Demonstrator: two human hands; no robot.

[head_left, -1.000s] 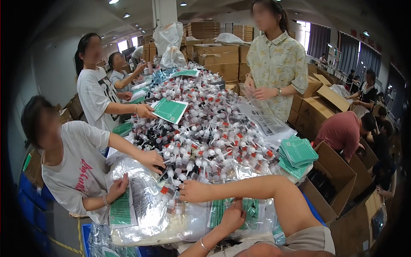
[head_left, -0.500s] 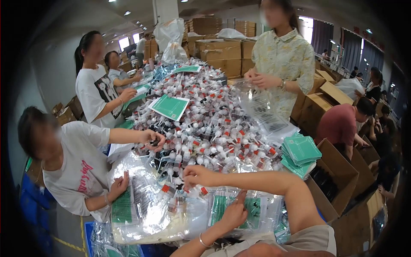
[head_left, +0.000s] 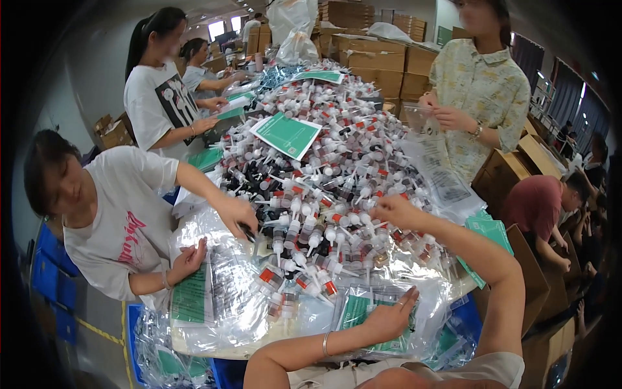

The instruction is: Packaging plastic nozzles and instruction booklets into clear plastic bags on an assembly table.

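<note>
Where the right fingers curl: right hand (head_left: 402,212) hangs over the near right side of the small bottles (head_left: 295,228), fingertips bent inward; whether they pinch anything, I cannot tell
Left fingers: close together, left hand (head_left: 391,319) resting on a clear bag (head_left: 427,319), a green card (head_left: 354,312) showing through; any grip is hidden
Bag film: looks thin, soft, slippery; best pinched at its edge
Bottle bodies: heaped beyond both hands, likely light, stiff and slick; grasp round the middle
White nozzles (head_left: 315,241): slender, probably easily bent, poor handles
Green leaflet (head_left: 286,135): atop the heap, likely flexible
</note>
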